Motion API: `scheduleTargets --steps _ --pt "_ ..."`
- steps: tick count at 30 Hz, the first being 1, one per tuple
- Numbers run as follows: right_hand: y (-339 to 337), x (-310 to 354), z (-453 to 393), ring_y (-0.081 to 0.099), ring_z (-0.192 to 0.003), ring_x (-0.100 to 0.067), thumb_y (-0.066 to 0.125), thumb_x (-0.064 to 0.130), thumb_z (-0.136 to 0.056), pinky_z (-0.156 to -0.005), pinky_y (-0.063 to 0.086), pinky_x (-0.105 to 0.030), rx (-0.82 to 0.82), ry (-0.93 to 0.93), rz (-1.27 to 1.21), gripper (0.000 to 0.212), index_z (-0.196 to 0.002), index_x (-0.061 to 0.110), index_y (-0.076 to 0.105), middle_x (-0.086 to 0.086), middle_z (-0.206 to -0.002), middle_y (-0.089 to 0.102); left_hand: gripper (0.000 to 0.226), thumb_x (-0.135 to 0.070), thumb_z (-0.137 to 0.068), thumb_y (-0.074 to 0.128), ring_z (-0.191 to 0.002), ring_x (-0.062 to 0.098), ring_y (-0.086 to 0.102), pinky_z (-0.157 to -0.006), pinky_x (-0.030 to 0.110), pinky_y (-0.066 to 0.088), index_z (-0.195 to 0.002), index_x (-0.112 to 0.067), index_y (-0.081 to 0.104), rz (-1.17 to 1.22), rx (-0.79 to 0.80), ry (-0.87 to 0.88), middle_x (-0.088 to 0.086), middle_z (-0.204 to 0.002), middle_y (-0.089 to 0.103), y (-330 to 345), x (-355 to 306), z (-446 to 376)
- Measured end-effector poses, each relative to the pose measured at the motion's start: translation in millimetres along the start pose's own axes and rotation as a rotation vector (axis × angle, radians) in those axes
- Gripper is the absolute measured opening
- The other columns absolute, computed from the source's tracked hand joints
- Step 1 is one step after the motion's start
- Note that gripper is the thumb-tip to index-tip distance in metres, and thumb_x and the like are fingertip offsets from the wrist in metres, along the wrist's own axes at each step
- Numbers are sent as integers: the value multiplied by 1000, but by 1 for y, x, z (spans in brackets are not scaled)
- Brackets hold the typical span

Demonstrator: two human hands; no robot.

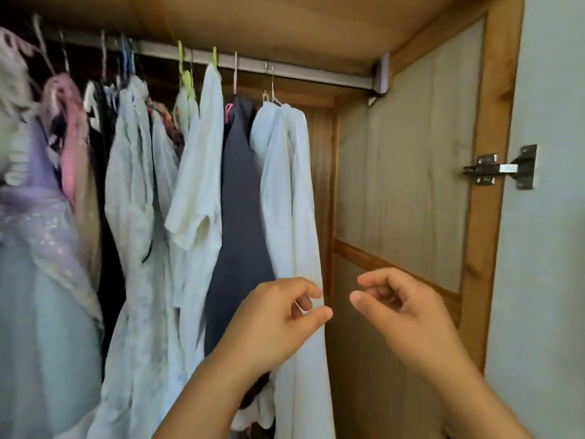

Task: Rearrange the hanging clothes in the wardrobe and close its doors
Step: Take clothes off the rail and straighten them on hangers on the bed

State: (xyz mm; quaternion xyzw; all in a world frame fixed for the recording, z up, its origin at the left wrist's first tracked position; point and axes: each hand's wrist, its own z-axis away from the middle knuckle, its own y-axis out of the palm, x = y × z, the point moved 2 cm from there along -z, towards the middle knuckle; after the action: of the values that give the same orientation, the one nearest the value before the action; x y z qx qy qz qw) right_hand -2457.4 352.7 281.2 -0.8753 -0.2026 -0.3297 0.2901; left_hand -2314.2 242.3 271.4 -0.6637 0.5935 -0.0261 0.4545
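Wooden wardrobe interior fills the frame, its metal hanging rail running from upper left down toward the bracket at upper right. Clothes hang packed along it: a lilac dress at far left, a pink garment beside it, pale blue-white pieces through the middle, a cream short-sleeved shirt on a yellow-green hanger, a dark navy garment on a pink hanger, and a long white garment last on the right, on a wire hanger.

Your left hand sits at lower centre, thumb and forefinger pinched near the right edge of the white garment; whether cloth is actually caught between them, you cannot tell from this view. Your right hand is just beside it at lower right of centre, fingers curled loosely, thumb and forefinger apart, holding nothing, hanging in front of the wardrobe's side panel.

Right of the frame: the open wardrobe door, pale panels in a wood surround, with a metal hinge on its far edge against the pale wall.
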Motion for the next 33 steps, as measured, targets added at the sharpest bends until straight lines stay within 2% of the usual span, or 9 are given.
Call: scheduleTargets --steps 7,13,18,22,25,29,33 --pt "10 24 -97 57 -85 -4 70 29 -80 -67 44 -17 -74 -163 -178 18 -97 28 62 11 -88 61 30 -51 -79 64 -76 2 60 -75 27 54 -106 -37 62 -74 -260 39 -17 -86 62 -47 -8 -68" --pt "10 48 -178 58 -80 -4 72 29 -80 -65 45 -17 -38 -262 -318 20 -97 24 63 9 -86 61 32 -51 -77 65 -78 2 61 -76 33 54 -104 -34 63 -216 -416 115 -16 -86 63 -75 -34 -133" --pt "12 73 -228 59 -79 -8 72 29 -80 -68 49 -26 -41 -348 -361 18 -94 25 62 6 -83 61 28 -45 -77 68 -70 4 58 -68 27 51 -102 -34 62 -268 -552 189 -16 -85 59 -98 -44 -168" --pt "17 92 -257 57 -78 -6 72 30 -79 -68 49 -26 -66 -405 -316 18 -93 24 61 8 -83 60 39 -42 -79 69 -75 4 56 -69 18 47 -114 -31 58 -360 -583 200 -16 -100 55 -113 -46 -191" --pt "24 100 -276 55 -76 -5 73 31 -79 -67 47 -25 -87 -414 -274 18 -91 25 61 9 -80 59 44 -47 -79 67 -83 1 54 -75 22 50 -118 -35 53 -419 -557 189 -18 -107 50 -121 -41 -206" --pt "39 103 -295 57 -80 -12 73 28 -79 -72 49 -30 -60 -378 -231 18 -91 22 62 4 -83 60 42 -52 -80 62 -91 1 50 -81 25 49 -119 -43 50 -515 -504 166 -21 -114 47 -126 -26 -221" --pt "52 100 -312 57 -81 -14 73 22 -76 -75 50 -34 -44 -324 -177 17 -86 22 60 3 -84 59 34 -55 -81 58 -86 1 49 -74 20 39 -113 -48 48 -541 -506 183 -23 -111 45 -133 -13 -226"
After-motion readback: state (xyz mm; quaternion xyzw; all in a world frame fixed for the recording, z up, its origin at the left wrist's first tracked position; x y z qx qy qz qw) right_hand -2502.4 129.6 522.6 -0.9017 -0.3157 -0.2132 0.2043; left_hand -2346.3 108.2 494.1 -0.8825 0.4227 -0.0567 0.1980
